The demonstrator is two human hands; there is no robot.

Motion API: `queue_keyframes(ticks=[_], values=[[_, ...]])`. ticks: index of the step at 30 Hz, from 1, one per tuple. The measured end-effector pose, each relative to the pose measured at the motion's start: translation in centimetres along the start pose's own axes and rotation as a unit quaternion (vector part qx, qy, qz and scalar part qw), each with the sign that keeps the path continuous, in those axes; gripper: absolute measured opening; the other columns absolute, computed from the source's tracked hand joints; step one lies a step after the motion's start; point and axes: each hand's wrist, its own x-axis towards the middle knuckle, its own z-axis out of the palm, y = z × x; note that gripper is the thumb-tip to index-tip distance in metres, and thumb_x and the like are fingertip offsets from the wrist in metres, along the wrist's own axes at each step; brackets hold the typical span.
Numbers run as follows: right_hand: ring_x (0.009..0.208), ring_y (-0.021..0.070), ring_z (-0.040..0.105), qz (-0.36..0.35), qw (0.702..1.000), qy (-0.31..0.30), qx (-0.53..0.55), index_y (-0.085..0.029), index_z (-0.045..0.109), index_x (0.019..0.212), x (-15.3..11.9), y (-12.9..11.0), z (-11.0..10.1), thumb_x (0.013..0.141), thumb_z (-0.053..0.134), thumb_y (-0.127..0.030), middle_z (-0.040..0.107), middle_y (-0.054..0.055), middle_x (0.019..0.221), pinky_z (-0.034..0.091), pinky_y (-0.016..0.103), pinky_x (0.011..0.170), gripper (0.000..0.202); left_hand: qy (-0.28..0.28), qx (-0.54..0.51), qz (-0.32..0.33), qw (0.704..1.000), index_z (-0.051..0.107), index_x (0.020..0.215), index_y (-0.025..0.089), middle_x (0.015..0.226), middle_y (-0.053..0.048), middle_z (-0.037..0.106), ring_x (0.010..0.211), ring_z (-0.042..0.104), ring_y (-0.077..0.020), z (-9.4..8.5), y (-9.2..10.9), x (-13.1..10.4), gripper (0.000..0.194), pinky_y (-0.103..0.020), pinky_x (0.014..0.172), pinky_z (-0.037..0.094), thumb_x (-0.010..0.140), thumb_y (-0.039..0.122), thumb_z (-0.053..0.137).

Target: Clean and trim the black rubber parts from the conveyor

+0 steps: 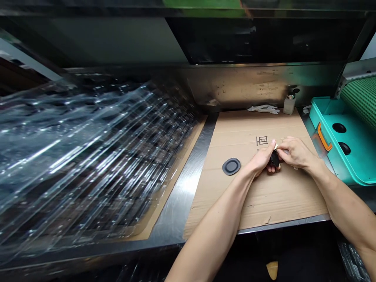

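Note:
Over the cardboard sheet (229, 133), my left hand (261, 158) is wrapped around a small glossy black rounded part (274, 158) and holds it tilted. Close against it, my right hand (295, 152) has its thumb and fingers pinched at the part's upper edge. A small pale yellowish piece (276, 147) shows between the fingertips there; its kind is too small to tell. Left of my hands, a flat dark grey oval piece (231, 166) with a raised ring lies on the cardboard.
Stacked clear plastic trays (96, 156) fill the left side. On the right stands a turquoise bin (361, 156) with an orange handle (324, 137) and two black round parts (339, 127) inside. A bottle (289, 103) and white gloves (263, 109) lie along the back edge, beside a green conveyor belt (362, 96).

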Motion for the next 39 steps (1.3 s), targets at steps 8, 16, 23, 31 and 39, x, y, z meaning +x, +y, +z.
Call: queue_keyframes(ticks=[8,16,23,31,39], values=[[0.069,0.0157,0.054,0.003,1.000,-0.026,0.010,-0.022,0.066,0.068,-0.1,0.2,0.0,0.086,0.052,-0.015,0.067,0.000,0.069,0.040,0.029,0.077,0.024,0.008,0.029,0.000,1.000,0.065,0.070,0.013,0.054,-0.012,0.067,0.037,0.054,-0.0127,0.2,-0.1,0.0,0.083,-0.023,0.036,0.039,0.086,0.089,0.035],[0.070,0.0158,0.061,0.006,0.999,-0.028,0.023,-0.023,0.071,0.071,0.0,0.4,0.2,0.088,0.050,-0.017,0.073,0.001,0.074,0.044,0.028,0.075,0.027,0.019,0.063,-0.001,0.998,0.063,0.067,0.013,0.056,-0.013,0.068,0.038,0.056,-0.0134,0.4,-0.2,-0.1,0.081,-0.023,0.037,0.040,0.087,0.087,0.038],[0.059,0.0132,0.060,0.049,0.997,-0.038,0.055,-0.022,0.071,0.070,-0.4,-0.1,-0.2,0.087,0.052,-0.019,0.070,-0.001,0.064,0.043,0.025,0.064,0.027,0.009,0.062,0.001,0.998,0.063,0.067,0.013,0.056,-0.012,0.067,0.037,0.056,-0.0136,0.7,-0.4,-0.2,0.078,-0.023,0.036,0.040,0.089,0.084,0.039],[0.061,0.0141,0.060,0.149,0.985,0.065,0.066,-0.019,0.073,0.070,-0.4,-0.1,-1.5,0.087,0.054,-0.028,0.069,0.001,0.063,0.038,0.026,0.060,0.028,0.050,-0.216,-0.104,0.969,0.067,0.085,0.009,0.057,-0.010,0.065,0.038,0.054,-0.0114,-1.1,0.4,0.2,0.078,-0.019,0.036,0.040,0.105,0.064,0.015],[0.065,0.0223,0.064,0.282,0.958,0.038,-0.035,-0.023,0.078,0.076,-0.8,2.3,-2.2,0.084,0.060,-0.031,0.069,0.005,0.062,0.040,0.031,0.060,0.022,0.058,-0.397,-0.178,0.898,0.065,0.102,0.002,0.059,-0.010,0.061,0.040,0.052,-0.0103,-2.4,1.8,0.0,0.076,-0.015,0.033,0.038,0.107,0.054,0.010]])
